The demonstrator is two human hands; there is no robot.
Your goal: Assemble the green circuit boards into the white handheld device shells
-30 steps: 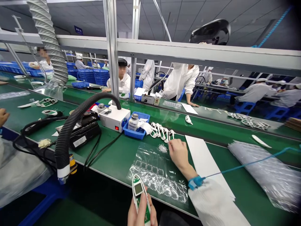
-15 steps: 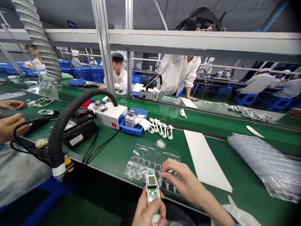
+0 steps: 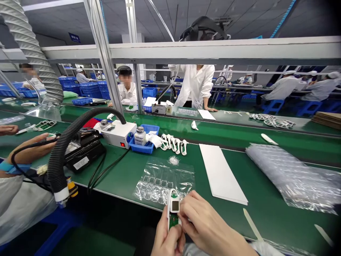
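Observation:
My left hand (image 3: 168, 234) grips a handheld device's white plastic housing (image 3: 168, 204) from below, upright above the bench's front edge. Inside the housing are a green circuit board (image 3: 174, 219) and a small square screen (image 3: 175, 206) with a white border. My right hand (image 3: 195, 217) is at the housing's right edge, just below the screen, its fingers bent and pressed together. Whatever those fingertips may hold is hidden. Behind the device, a clear plastic sheet with square pockets (image 3: 157, 181) lies on the green bench, partly covered by my hands.
A small clear heap (image 3: 174, 160) and a row of white housings (image 3: 174, 144) lie beyond the sheet. A blue tray (image 3: 142, 147) holds a bottle (image 3: 140, 136). White card (image 3: 222, 174) and bubble-wrap-like plastic (image 3: 290, 177) lie rightward. A black hose (image 3: 57, 153) arches left, near a co-worker's hand (image 3: 39, 144).
My right hand has come down and left from above the plastic sheet to the device's edge. The device has turned slightly, and a white border now surrounds its screen. The view has shifted right.

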